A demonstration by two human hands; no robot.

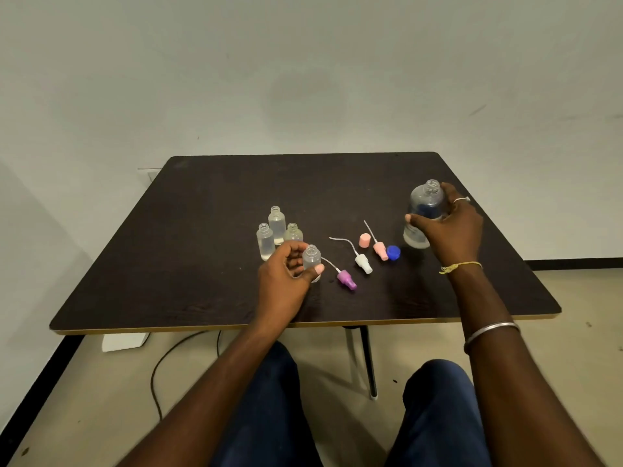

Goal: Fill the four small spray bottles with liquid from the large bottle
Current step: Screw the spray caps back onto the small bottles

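Four small clear spray bottles stand uncapped on the dark table [202, 264]. Three form a cluster: one at the left [265, 242], one behind [277, 224], one partly hidden by my fingers [293, 232]. My left hand [286, 281] grips the fourth small bottle [311, 259], which stands upright. My right hand [451, 227] wraps around the large clear bottle [423, 210], open-necked and upright, with liquid low in it. Its blue cap [393, 253] lies beside it.
Spray heads with dip tubes lie between my hands: a purple one [347, 279], a white one [363, 262], a pink one [380, 250], plus a loose pink cap [364, 240]. A cable runs over the floor under the table's near edge.
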